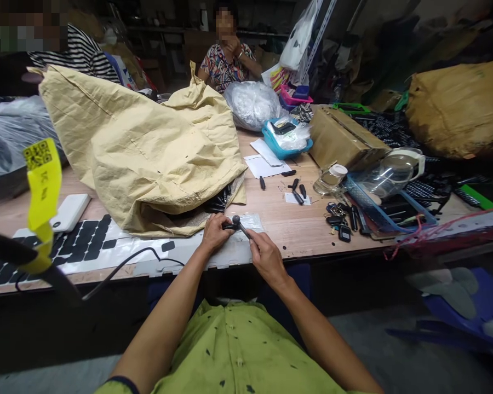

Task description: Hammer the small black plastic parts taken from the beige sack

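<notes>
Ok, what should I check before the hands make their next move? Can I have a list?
1. Left hand holding the small black part: ok.
2. Right hand gripping the dark tool: ok.
3. Part and tool lined up properly: cannot tell, too small to see.
4. Cloth sack closed: not ok, its mouth is open, showing black pieces.
5. Table tidy: not ok, small things lie scattered.

- Hammer-like tool (236, 220): dark grey
- Cloth sack (160, 148): pale yellow
- Wearer's shirt (225, 355): lime green, dark flecks
- Dangling tag (44, 189): yellow, black QR code
- Small basket (277, 146): turquoise
- Bench (267, 202): light brown, wood-grained
- Co-worker's top (91, 57): black-and-white stripes
</notes>
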`<state>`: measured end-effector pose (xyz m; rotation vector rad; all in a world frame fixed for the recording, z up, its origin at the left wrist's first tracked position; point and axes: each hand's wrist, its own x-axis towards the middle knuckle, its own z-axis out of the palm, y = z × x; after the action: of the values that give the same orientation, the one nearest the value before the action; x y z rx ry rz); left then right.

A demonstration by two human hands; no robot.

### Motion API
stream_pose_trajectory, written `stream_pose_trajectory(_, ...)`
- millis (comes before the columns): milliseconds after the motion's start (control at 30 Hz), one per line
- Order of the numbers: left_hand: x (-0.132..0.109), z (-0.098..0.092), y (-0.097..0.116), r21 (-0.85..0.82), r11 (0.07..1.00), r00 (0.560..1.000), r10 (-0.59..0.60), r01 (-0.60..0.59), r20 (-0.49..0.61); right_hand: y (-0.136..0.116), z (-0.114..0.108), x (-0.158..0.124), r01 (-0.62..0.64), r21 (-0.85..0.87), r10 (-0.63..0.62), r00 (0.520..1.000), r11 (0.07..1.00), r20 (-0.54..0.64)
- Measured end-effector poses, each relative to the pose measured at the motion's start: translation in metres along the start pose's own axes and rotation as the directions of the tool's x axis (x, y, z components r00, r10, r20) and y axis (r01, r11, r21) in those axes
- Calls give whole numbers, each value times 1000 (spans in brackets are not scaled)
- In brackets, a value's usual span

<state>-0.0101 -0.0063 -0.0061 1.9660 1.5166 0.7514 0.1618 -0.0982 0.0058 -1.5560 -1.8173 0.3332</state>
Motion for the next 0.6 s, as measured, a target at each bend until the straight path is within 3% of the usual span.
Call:
stream_pose_trajectory(133, 0, -1, 0, 5, 1000, 1000, 8, -8, 14, 7, 2, 3, -9, -49, 7, 1000, 999, -30)
stream_pose_trajectory(267, 0, -2, 0, 36, 999, 999, 15, -17, 36, 28, -2, 26, -73, -214, 57, 995, 974, -81)
stream_pose_trajectory(433, -4, -1, 3, 98, 994, 998, 53, -54, 22, 62, -6, 53, -170, -496, 143, 985, 852, -93)
stream_pose_trajectory(600, -4, -2, 2, 141, 987, 997, 76, -79, 22, 70, 1, 57, -188, -628, 124, 982, 755, -145)
